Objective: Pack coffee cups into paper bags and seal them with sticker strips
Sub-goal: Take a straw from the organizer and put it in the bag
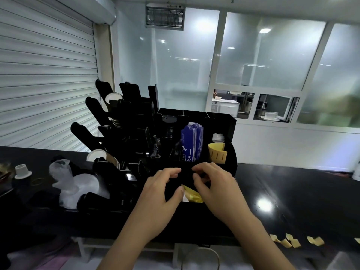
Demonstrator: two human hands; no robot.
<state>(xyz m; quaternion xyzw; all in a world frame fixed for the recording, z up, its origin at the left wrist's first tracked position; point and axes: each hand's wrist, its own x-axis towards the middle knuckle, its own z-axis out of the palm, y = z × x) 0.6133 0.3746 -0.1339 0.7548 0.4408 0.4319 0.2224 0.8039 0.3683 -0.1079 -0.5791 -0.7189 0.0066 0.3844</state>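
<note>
Head view: left hand (165, 189) and right hand (209, 184) meet before the black organiser (230, 160), fingers curled, pinching a thin glossy yellow sticker strip (192, 194), probably to peel it. Rigid paper cups (112, 98) sit racked left; no bag visible on the shiny bench (292, 191).

Left hand (162, 189), right hand (212, 185) bare; forearms unsleeved, no rings

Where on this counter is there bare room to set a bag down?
Right side: the black counter lies bare between the black organizer and the yellow strips near its front edge. Left is crowded: cup rack, plastic wrap, white cap. Both hands fill the middle.
</note>
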